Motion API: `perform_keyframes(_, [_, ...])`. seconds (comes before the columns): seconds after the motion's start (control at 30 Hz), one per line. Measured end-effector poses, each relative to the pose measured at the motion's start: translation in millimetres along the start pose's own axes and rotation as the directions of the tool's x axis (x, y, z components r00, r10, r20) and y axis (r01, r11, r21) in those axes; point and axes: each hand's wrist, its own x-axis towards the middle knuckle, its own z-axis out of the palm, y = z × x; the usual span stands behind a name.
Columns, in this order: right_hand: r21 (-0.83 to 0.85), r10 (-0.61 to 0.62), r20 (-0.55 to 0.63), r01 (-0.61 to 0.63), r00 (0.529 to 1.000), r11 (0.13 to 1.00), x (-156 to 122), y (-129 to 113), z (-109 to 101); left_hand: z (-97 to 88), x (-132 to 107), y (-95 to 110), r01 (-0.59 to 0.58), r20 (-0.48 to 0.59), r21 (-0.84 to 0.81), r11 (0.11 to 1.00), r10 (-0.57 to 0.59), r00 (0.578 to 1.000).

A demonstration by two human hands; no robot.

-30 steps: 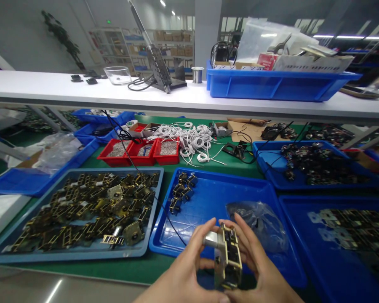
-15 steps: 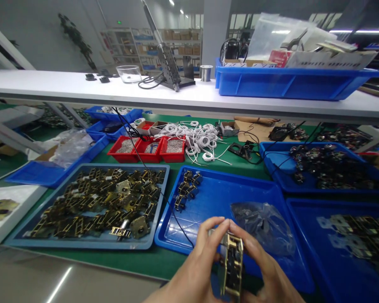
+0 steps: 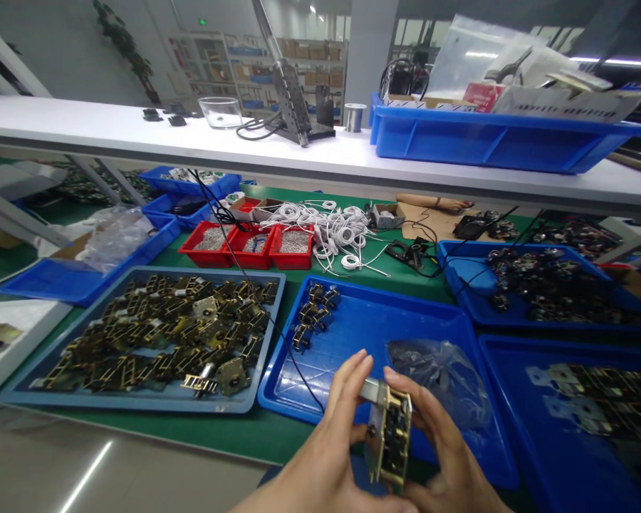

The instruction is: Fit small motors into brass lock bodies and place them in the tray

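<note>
Holding one brass-framed mechanism (image 3: 395,438) between both hands, I have its silver motor can (image 3: 372,390) pointing toward my left side. My left hand (image 3: 320,449) is curved round the motor side, fingers bent in toward the plate; my right hand (image 3: 454,449) has fingertips on the top edge of the frame and a palm cupped beside it. Neither is clenched hard, as far as I can tell; the undersides are hidden.

I take the step in hand to be handling this single unit, with the geared edge facing me. I judge that any next move calls for a two-handed hold that keeps pressure off the gears and the motor level.

The mechanism is above the near part of a blue tray (image 3: 374,324), just beside a clear plastic bag (image 3: 441,381). A small cluster of black-and-brass parts (image 3: 310,313) lies in the tray's far left corner. To my left, a grey-blue tray (image 3: 221,407) carries a heap of similar brass frames (image 3: 176,328). Beyond stand red bins (image 3: 292,260) and coiled white cables (image 3: 347,228).
</note>
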Motion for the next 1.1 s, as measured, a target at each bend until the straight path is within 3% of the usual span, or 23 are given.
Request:
perform_keyframes(0.1, [-0.027,-0.076,-0.038,0.075,0.996,0.997,2,1,0,1.0,-2,-1,0.043,-0.015,-0.058,0.997,-0.044,0.999])
perform_keyframes(0.27, [-0.191,-0.314,-0.055,0.299,0.948,0.935,16,-6,-4,1.3,1,13,0.259,0.058,-0.194,0.946,-0.253,0.966])
perform_keyframes(0.37, [-0.233,-0.446,-0.009,0.431,0.895,0.871,23,-12,-7,4.6,5,19,0.265,0.019,-0.209,0.941,-0.267,0.963])
perform_keyframes(0.43, [-0.237,-0.457,0.032,0.451,0.889,0.861,24,-12,-8,7.5,7,21,0.264,-0.007,-0.228,0.937,-0.272,0.962])
perform_keyframes(0.5, [-0.230,-0.374,0.067,0.379,0.925,0.896,19,-8,-8,9.5,7,20,0.269,-0.022,-0.252,0.929,-0.284,0.959])
perform_keyframes(0.6, [-0.086,-0.048,0.158,0.062,0.986,0.994,7,2,-8,9.6,4,18,0.259,-0.022,-0.242,0.935,-0.272,0.962])
perform_keyframes(0.67, [0.140,0.166,0.270,-0.209,0.949,0.968,1,6,-11,8.3,2,16,0.244,-0.059,-0.159,0.957,-0.256,0.965])
perform_keyframes(0.77, [0.454,0.337,0.401,-0.505,0.852,0.734,-2,2,-16,6.3,-1,12,0.202,-0.146,0.023,0.979,-0.197,0.969])
perform_keyframes(0.83, [0.571,0.401,0.425,-0.584,0.812,0.577,0,-6,-17,5.5,-1,9,0.118,-0.176,0.121,0.986,-0.096,0.980])
perform_keyframes(0.93, [0.674,0.416,0.433,-0.594,0.799,0.439,5,-16,-14,4.6,-2,5,-0.073,-0.153,0.224,0.972,0.109,0.982])
perform_keyframes(1.1, [0.698,0.445,0.418,-0.594,0.792,0.401,10,-23,-5,0.2,0,3,-0.318,-0.062,0.347,0.882,0.360,0.931])
